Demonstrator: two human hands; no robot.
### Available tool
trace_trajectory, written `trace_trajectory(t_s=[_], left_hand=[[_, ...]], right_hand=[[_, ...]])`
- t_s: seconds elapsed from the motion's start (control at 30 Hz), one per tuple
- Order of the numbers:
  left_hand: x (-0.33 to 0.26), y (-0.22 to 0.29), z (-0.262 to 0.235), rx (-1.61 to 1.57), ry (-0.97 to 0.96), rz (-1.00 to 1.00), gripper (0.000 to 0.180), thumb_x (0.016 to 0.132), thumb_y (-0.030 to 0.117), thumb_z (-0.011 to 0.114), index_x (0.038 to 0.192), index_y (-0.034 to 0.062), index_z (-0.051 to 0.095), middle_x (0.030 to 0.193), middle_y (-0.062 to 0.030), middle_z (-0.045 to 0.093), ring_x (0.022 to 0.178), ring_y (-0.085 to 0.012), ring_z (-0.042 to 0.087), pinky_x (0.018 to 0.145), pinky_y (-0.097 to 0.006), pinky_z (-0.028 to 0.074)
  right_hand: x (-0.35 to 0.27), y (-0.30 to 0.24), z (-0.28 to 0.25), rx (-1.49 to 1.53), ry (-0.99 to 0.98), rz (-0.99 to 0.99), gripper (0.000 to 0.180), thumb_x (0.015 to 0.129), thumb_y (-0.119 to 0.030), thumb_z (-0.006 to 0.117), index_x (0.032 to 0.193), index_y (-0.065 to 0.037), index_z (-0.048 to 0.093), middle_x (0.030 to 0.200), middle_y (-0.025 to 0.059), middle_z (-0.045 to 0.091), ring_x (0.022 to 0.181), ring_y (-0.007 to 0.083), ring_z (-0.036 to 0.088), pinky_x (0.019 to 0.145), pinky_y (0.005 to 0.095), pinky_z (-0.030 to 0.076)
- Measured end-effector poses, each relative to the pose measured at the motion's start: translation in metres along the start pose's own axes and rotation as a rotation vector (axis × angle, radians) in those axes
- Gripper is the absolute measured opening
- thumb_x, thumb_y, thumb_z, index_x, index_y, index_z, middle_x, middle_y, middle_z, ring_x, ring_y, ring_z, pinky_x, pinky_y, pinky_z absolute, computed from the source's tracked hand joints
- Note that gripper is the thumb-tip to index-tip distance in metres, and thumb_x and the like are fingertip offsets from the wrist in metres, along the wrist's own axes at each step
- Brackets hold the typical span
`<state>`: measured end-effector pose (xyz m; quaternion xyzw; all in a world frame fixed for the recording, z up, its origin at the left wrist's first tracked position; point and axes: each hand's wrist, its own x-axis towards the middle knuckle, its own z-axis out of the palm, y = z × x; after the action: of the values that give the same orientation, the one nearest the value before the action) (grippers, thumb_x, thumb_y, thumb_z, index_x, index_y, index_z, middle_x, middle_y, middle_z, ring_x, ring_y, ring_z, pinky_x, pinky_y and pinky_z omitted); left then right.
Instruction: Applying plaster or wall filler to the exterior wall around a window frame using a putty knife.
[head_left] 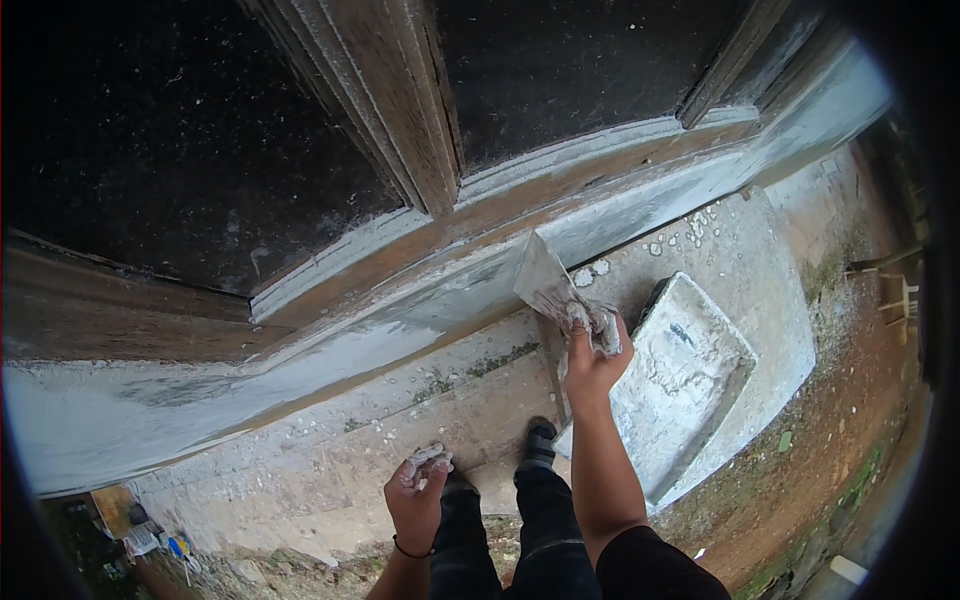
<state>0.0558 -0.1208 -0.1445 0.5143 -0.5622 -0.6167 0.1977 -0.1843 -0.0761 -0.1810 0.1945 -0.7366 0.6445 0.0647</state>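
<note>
My right hand is closed around a plastering trowel. Its flat, whitish blade points up and left, close to the lower part of the wall. White paste coats the fingers and hides much of the grip. Just right of that hand lies a shallow rectangular tray, smeared with wet white plaster. My left hand hangs lower left, its fingers curled and caked with white at the tips. Whether a lump of plaster sits in them I cannot make out.
Weathered wooden window frames with dark panes rise above the wall. A tiled ledge runs along its foot, under my feet. The tray rests on a white-spotted slab. Brown soil lies beyond, with a chair at far right.
</note>
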Motion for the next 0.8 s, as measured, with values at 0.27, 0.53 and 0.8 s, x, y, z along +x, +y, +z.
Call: trace_trajectory(t_s=[0.27, 0.53, 0.8], left_hand=[[0.000, 0.000, -0.025, -0.068, 0.006, 0.035, 0.021, 0.078, 0.001, 0.059, 0.096, -0.0081, 0.055, 0.089, -0.0122, 0.062, 0.078, -0.0139, 0.058, 0.071, -0.023, 0.046], [-0.001, -0.017, -0.099, -0.010, 0.059, 0.019, 0.018, 0.077, 0.000, 0.058, 0.094, -0.0074, 0.056, 0.085, -0.0105, 0.061, 0.076, -0.0132, 0.057, 0.072, -0.025, 0.046], [0.005, -0.022, -0.110, -0.026, 0.053, 0.029, 0.017, 0.077, 0.002, 0.059, 0.092, -0.0059, 0.057, 0.083, -0.0077, 0.060, 0.077, -0.0115, 0.055, 0.072, -0.024, 0.044]], right_hand=[[-0.036, -0.037, 0.041, -0.142, 0.005, -0.282, 0.009, 0.068, 0.002, 0.058, 0.076, 0.003, 0.056, 0.075, 0.0160, 0.056, 0.064, 0.0329, 0.052, 0.056, 0.0362, 0.044], [-0.089, -0.068, 0.085, -0.199, -0.131, -0.413, 0.019, 0.060, 0.005, 0.058, 0.078, 0.003, 0.057, 0.079, 0.0157, 0.056, 0.067, 0.0317, 0.053, 0.058, 0.0367, 0.044], [-0.112, -0.078, 0.071, -0.133, -0.103, -0.288, 0.015, 0.064, 0.004, 0.058, 0.078, 0.001, 0.057, 0.076, 0.0135, 0.057, 0.067, 0.0295, 0.053, 0.058, 0.0342, 0.044]])
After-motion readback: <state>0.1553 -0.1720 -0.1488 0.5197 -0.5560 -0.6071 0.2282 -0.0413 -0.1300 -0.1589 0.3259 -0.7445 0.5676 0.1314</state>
